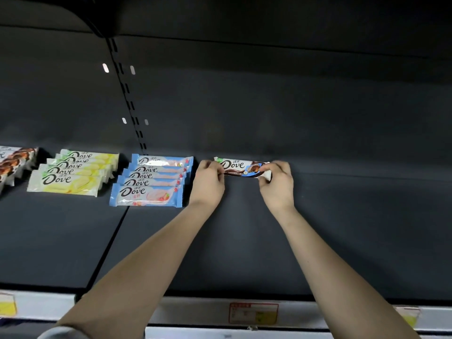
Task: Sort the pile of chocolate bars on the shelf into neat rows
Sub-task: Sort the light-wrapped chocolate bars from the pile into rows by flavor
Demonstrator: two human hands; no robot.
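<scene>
A brown-and-white Dove bar (241, 168) lies crosswise near the back of the dark shelf (342, 228). My left hand (208, 183) pinches its left end and my right hand (277, 183) pinches its right end. To the left stands a row of several blue Dove bars (146, 194), overlapping front to back. Further left is a row of yellow-green Dove bars (64, 182). At the far left edge, a row of brown-and-white bars (14, 165) is partly cut off.
The shelf's front rail carries a red-framed price tag (253, 313) and yellow tags (7, 304) at both ends. A slotted upright (127, 94) runs up the back wall. A shelf seam (110, 243) runs diagonally below the blue row.
</scene>
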